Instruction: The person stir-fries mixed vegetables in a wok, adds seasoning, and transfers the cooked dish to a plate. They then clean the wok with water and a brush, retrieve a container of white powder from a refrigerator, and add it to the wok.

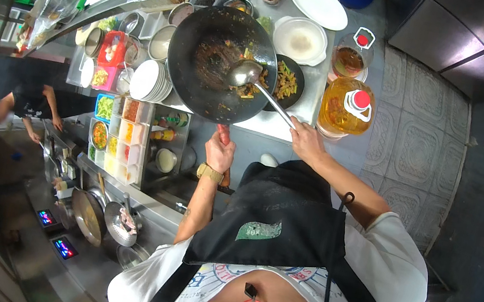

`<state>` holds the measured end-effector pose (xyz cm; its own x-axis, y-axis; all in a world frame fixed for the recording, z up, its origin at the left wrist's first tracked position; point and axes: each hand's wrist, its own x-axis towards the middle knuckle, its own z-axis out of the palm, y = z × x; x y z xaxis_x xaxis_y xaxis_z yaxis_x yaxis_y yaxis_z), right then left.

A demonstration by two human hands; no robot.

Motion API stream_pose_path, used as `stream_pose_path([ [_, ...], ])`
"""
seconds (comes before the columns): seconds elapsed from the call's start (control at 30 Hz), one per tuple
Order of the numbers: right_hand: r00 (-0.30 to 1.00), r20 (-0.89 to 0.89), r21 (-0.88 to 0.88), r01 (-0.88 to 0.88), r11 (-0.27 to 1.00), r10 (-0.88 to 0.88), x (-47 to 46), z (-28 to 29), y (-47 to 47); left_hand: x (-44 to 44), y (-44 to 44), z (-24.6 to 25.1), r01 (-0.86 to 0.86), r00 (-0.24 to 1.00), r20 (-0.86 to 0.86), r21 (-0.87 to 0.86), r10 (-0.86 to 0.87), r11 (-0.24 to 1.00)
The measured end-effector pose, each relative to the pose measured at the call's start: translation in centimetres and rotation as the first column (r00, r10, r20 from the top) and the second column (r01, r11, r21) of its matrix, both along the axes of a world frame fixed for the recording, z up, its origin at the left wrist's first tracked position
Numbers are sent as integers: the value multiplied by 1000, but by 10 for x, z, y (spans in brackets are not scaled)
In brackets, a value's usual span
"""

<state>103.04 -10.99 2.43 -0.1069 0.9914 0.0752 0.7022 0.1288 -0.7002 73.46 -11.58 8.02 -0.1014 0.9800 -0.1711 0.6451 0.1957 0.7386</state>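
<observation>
My left hand (220,151) grips the red-wrapped handle of a black wok (212,44), which is tilted over the steel counter. Brown sauce residue and a little chopped food cling to the inside of the wok. In my right hand (307,142) is the long handle of a steel ladle (247,74); its bowl is inside the wok, at the right side among the remaining food. A black plate (303,75) partly under the wok's right rim holds cooked food (286,81) with green pieces. The wok hides the plate's left part.
Two big oil jugs (347,106) stand at the counter's right edge. Behind are a white casserole (301,40) and an oval plate (318,5). Stacked white bowls (152,81) and ingredient tubs (128,133) stand left. A co-worker (44,104) is at the stove, farther left.
</observation>
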Motion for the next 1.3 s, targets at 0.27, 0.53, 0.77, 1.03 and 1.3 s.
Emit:
stream_pose_path([
  [0.27,970,-214,-21,115,993,-117,-26,33,39,-5,3,4,40,997,-75,53,-36,998],
  [0.53,953,-256,-228,105,968,-163,2,17,6,-9,13,-13,41,994,-108,106,-29,994],
  [0.77,955,-244,-322,83,943,-168,14,20,0,-7,19,-21,94,986,-150,123,-75,988],
  [1.03,947,-287,-164,99,981,-144,21,4,0,7,29,-19,131,963,-249,109,-101,985],
  [1.3,991,123,131,33,991,-49,65,-30,-31,17,42,-12,142,951,-291,116,-103,983],
])
